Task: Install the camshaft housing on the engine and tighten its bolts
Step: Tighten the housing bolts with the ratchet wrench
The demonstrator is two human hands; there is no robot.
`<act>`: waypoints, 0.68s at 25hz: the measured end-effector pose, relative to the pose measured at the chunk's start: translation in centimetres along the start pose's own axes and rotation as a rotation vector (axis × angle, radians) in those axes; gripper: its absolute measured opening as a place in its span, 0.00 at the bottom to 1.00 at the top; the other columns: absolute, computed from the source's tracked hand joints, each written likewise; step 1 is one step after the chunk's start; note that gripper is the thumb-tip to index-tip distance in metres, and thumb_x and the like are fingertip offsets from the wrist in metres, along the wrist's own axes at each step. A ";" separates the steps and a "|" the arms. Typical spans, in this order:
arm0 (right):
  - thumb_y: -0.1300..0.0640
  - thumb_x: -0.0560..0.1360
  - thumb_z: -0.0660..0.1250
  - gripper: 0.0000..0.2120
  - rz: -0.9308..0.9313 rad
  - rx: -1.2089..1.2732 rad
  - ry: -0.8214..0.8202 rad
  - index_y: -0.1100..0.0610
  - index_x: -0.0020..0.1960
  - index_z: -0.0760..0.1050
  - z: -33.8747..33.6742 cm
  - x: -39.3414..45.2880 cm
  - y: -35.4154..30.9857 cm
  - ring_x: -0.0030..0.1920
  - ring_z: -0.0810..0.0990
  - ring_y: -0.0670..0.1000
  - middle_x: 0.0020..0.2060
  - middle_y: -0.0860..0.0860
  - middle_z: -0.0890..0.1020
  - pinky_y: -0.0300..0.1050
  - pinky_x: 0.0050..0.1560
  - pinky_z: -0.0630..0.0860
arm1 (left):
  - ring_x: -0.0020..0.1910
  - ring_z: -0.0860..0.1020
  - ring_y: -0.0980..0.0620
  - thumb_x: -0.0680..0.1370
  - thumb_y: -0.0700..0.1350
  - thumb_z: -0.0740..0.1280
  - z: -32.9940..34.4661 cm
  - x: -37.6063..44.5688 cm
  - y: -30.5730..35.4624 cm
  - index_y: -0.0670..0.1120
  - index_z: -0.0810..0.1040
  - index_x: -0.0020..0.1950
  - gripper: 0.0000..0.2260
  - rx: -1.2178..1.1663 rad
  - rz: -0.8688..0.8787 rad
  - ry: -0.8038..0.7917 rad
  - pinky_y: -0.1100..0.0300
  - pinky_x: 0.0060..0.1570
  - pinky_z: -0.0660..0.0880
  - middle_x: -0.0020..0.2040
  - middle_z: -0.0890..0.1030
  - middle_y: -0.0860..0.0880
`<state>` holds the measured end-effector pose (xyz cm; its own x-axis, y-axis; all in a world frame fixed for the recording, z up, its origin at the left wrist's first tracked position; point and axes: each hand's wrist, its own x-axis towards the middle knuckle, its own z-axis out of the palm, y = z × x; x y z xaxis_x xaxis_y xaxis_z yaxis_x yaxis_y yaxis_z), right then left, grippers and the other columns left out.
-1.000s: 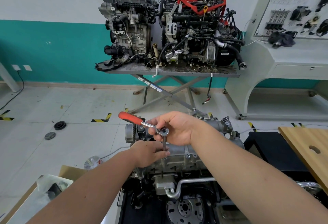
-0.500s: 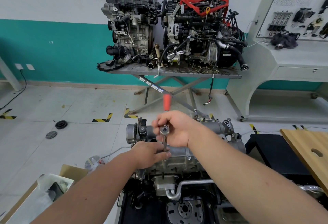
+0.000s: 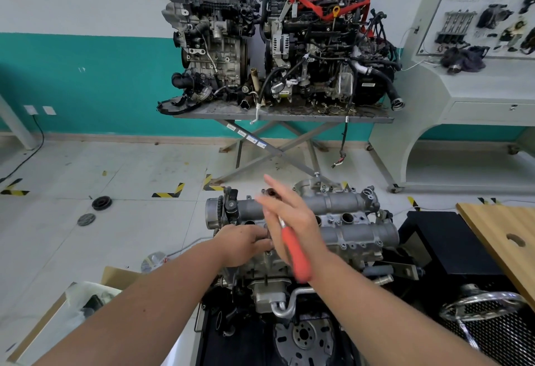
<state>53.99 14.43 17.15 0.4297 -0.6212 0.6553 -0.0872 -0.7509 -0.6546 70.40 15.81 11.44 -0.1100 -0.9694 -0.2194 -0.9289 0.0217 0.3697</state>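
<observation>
The grey aluminium camshaft housing (image 3: 351, 206) sits on top of the engine (image 3: 269, 281) right in front of me. A ratchet with a red handle (image 3: 298, 258) stands over the housing's near left edge, its handle pointing back toward me. My right hand (image 3: 292, 221) is blurred, with its fingers stretched straight and the handle lying against the palm. My left hand (image 3: 243, 245) curls its fingers round the ratchet's extension bar just above the bolt. The socket and bolt head are hidden behind my hands.
Two engines stand on a scissor table (image 3: 283, 115) by the wall. A white cabinet (image 3: 477, 96) and a wooden board (image 3: 503, 238) are to the right. A cardboard box (image 3: 95, 290) is lower left, and black discs (image 3: 102, 203) lie on the floor.
The red handle swung from pointing left, round past the far side, to pointing toward me. My right hand went from gripping the ratchet head to straight fingers. My left hand stayed on the extension.
</observation>
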 end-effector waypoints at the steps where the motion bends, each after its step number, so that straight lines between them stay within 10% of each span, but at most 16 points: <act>1: 0.65 0.75 0.68 0.13 -0.138 -0.146 -0.051 0.59 0.58 0.83 -0.2 0.5 0.0 0.64 0.76 0.53 0.64 0.52 0.79 0.45 0.66 0.73 | 0.36 0.73 0.60 0.78 0.61 0.53 0.1 0.0 -0.2 0.63 0.71 0.37 0.13 0.022 0.014 -0.009 0.58 0.38 0.63 0.35 0.71 0.62; 4: 0.67 0.70 0.68 0.10 -0.347 -0.667 -0.300 0.60 0.50 0.81 -1.0 2.8 -1.1 0.50 0.78 0.59 0.48 0.54 0.81 0.53 0.55 0.74 | 0.52 0.79 0.45 0.81 0.56 0.58 -0.1 -0.2 0.1 0.56 0.79 0.51 0.12 -0.156 -0.026 -0.031 0.52 0.51 0.74 0.48 0.82 0.51; 10: 0.48 0.80 0.54 0.10 0.127 -0.911 -0.747 0.53 0.48 0.70 -0.2 7.6 -5.0 0.34 0.71 0.50 0.36 0.49 0.72 0.46 0.34 0.65 | 0.63 0.75 0.58 0.70 0.72 0.60 0.0 -2.6 -0.4 0.59 0.70 0.71 0.32 -0.413 -0.010 -0.073 0.57 0.64 0.72 0.64 0.76 0.59; 14: 0.56 0.78 0.64 0.10 0.706 -0.176 -0.577 0.58 0.40 0.76 -0.1 8.8 -4.2 0.29 0.78 0.49 0.30 0.52 0.81 0.40 0.31 0.73 | 0.70 0.72 0.51 0.84 0.58 0.49 -2.4 -2.5 1.5 0.39 0.67 0.75 0.28 -1.063 -0.086 0.289 0.59 0.68 0.69 0.71 0.73 0.48; 17: 0.59 0.79 0.64 0.07 0.994 0.543 -0.320 0.60 0.44 0.79 1.2 7.3 -2.9 0.30 0.78 0.51 0.31 0.55 0.79 0.48 0.43 0.76 | 0.48 0.81 0.44 0.79 0.67 0.56 -6.0 -3.4 3.3 0.43 0.80 0.56 0.30 -1.202 -0.025 0.355 0.52 0.57 0.76 0.51 0.82 0.45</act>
<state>58.51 12.36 23.40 0.6013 -0.7374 -0.3077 -0.1498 0.2743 -0.9499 69.83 17.74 18.80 0.1777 -0.9827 -0.0519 0.0015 -0.0525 0.9986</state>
